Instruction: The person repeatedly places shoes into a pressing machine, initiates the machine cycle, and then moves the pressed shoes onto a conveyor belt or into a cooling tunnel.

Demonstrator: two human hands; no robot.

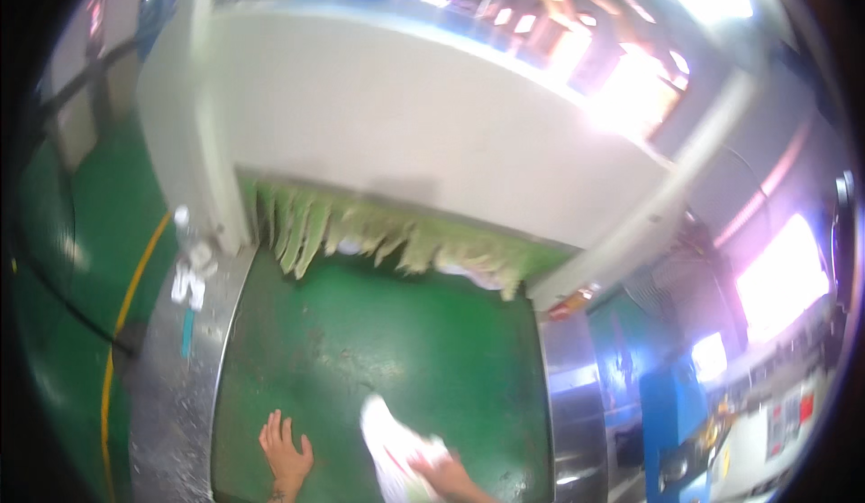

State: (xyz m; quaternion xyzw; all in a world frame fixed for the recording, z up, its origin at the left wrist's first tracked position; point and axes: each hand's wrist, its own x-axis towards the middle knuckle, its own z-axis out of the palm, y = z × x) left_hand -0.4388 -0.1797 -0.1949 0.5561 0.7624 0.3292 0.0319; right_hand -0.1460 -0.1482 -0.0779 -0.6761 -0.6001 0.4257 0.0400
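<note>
My left hand [286, 452] hovers over or rests on the near left part of a green conveyor belt [378, 341], fingers spread and nothing in them. My right hand [443, 476] grips a white, narrow, shoe-like piece [386, 440], its fingers laid over the right side. The piece's slim end points away from me, and its near end runs out of the picture. Blur hides its exact kind. Farther up the belt, a pale piece [473, 276] shows partly under a fringed strip curtain [396, 240].
A large off-white machine housing [405, 106] spans the belt above the curtain. Metal side rails [176, 395] flank the belt; small white items [189, 282] lie on the left one. Slanted posts [658, 205] stand at both sides. Blue equipment [671, 408] is at the right.
</note>
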